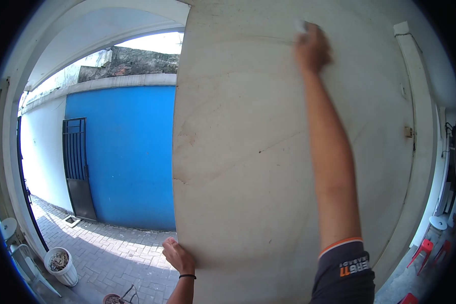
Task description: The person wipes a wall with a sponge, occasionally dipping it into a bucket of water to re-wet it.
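A large beige-grey panel [248, 192] with smudges and dark scratch marks fills the middle of the head view. High on its upper right, my right hand [314, 49] is raised with the arm stretched out. Its fingers are closed around a small whitish thing [302, 26], pressed at or close to the surface; motion blur hides what kind it is. Low down, my left hand [179, 257], with a dark band at the wrist, has its fingers curled at the panel's left edge. The far side of that edge is hidden.
Left of the panel lies a paved yard [111, 258] with a blue wall [126, 157] and a dark metal gate [77, 169]. A white bucket [63, 268] and a potted plant [114, 299] stand low left. Red stools [423, 251] are at lower right, beyond a metal latch [408, 131].
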